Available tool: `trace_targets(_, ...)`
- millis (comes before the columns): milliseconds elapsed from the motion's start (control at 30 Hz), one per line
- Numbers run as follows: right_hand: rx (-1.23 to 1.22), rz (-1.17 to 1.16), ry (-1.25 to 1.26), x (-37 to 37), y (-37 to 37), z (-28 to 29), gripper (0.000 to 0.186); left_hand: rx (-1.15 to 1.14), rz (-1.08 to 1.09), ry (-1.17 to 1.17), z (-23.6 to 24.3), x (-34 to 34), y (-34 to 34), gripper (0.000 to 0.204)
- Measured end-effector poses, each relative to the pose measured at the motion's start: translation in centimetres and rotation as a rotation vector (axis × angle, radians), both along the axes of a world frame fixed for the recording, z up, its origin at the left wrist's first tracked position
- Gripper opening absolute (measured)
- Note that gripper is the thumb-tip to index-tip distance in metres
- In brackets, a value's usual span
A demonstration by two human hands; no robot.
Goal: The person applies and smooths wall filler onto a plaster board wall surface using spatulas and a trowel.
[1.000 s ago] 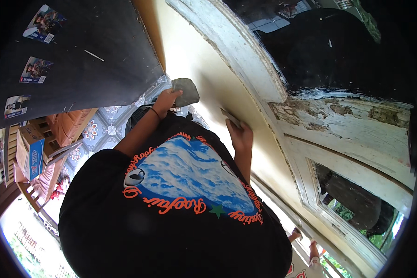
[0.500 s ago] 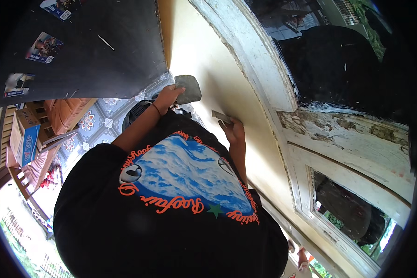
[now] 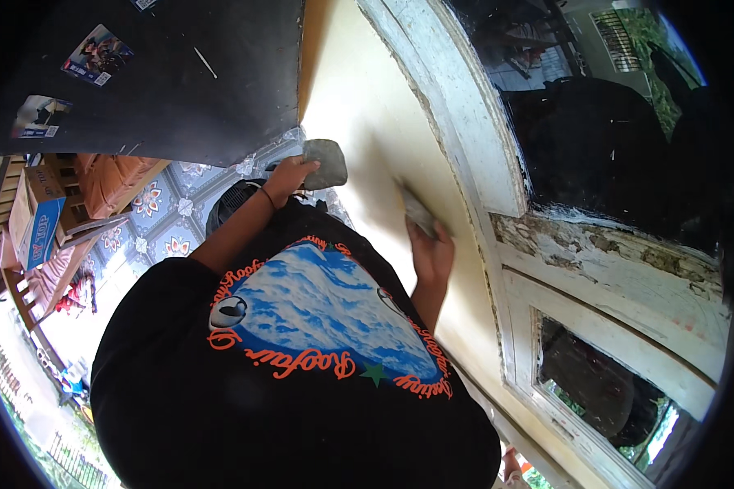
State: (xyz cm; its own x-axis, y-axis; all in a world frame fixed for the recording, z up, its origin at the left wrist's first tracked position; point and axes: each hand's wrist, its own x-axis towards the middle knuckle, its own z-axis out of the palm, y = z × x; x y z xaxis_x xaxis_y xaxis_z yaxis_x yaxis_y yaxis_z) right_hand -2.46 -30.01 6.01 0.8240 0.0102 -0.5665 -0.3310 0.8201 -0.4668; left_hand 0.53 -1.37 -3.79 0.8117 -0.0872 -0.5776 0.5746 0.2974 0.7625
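Though near frame edge [image 3: 445, 132], tool [image 3: 418, 209] clear

The plate [image 3: 328, 165] is left of the tool [image 3: 417, 208], the window [image 3: 599, 383] right.

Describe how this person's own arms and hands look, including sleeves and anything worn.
Both the left hand and right hand are bare, without gloves. A thin dark band circles the left wrist; none shows on the right. The black fabric left sleeve is plain and leaves the forearm uncovered; the right sleeve's edge is hard to make out.
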Motion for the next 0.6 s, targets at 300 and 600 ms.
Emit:
trace_targets(300,-0.122,-0.081,0.226,0.2,-1.1,-7.1,0.040,-0.030,-0.015,0.011,1.3,0.9,-1.7,0.028)
trace_targets(600,-0.096,0.027,-0.015,1.6,1.1,-5.5,0.039,-0.004,-0.073,0.015,2.4,1.4,-1.5,0.029)
